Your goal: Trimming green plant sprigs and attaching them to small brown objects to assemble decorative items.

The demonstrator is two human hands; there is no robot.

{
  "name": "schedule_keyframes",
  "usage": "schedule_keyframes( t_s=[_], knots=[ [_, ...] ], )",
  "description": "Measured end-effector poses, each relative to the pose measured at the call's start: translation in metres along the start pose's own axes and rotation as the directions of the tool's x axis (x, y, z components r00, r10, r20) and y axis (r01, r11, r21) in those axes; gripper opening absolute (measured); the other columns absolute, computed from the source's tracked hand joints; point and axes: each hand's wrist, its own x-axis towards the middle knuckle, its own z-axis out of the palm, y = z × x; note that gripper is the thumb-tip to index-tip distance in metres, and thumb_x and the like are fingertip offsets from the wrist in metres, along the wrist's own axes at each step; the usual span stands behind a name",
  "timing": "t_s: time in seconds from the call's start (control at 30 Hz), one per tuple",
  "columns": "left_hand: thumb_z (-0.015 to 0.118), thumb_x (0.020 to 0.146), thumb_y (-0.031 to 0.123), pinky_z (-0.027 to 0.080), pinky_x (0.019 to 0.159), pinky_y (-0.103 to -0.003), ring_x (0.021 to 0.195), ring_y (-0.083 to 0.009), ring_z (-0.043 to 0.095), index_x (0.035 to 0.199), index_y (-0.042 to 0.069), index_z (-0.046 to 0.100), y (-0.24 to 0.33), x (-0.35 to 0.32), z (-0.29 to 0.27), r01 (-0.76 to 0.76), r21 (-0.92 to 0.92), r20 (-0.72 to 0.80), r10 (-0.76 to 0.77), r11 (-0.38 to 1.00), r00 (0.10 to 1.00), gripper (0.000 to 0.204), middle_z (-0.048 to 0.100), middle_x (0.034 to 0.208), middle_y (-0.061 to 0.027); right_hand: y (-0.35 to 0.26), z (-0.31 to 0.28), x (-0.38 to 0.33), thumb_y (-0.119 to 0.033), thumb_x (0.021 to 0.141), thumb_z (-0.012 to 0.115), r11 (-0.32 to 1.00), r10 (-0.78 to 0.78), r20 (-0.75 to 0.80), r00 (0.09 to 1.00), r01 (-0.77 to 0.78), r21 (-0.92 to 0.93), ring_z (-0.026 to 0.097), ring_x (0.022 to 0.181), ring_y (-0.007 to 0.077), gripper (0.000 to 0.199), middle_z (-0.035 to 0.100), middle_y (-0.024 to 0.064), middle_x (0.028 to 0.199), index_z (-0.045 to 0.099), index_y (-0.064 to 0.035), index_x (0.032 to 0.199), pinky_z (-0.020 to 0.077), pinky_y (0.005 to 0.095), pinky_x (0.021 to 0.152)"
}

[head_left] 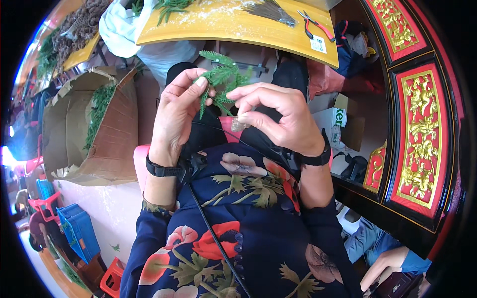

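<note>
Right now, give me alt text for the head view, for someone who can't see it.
A person holds a green sprig in the left grip, while the right grip pinches a small brownish piece close by. Ahead is a yellow table with red-and-black pliers on it; at left, a carton holds greenery.

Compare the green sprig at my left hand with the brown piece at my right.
Colour: the green sprig is leafy green; the brown piece is dull brown.
Shape: the green sprig fans out in feathery fronds; the brown piece is a compact lump.
Size: the green sprig looks far larger than the brown piece.
Shared: both are at the hands, close together.
</note>
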Motion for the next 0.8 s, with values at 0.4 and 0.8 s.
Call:
schedule_keyframes(
  t_s=[0.4,0.8],
  knots=[
    [0.049,0.098,0.016,0.054,0.075,-0.026,0.089,-0.0169,0.061,0.115,0.001,0.051,0.002,0.002,-0.009,0.163,-0.353,0.079,-0.144,0.921,0.986,0.023,0.061,0.104,-0.0088,0.002,-0.013,-0.007,-0.002,0.089,0.059,0.812,0.426,-0.14,0.894,-0.309,0.496,0.056,0.086,0.0076,0.005,0.064,0.0109,0.109,0.063,0.0008,0.09,0.0453,0.0216,0.077],
    [0.041,0.101,0.02,0.044,0.096,-0.039,0.12,-0.0257,0.048,0.134,-0.001,0.04,-0.013,0.003,-0.008,0.227,-0.676,0.185,-0.136,0.701,0.973,0.039,0.047,0.134,-0.0139,0.0,0.022,-0.001,-0.004,0.084,0.066,0.929,0.329,-0.17,0.929,-0.286,0.235,0.058,0.089,0.0119,0.005,0.061,0.0131,0.117,0.064,-0.0001,0.086,0.0456,0.0264,0.081]
  ],
)
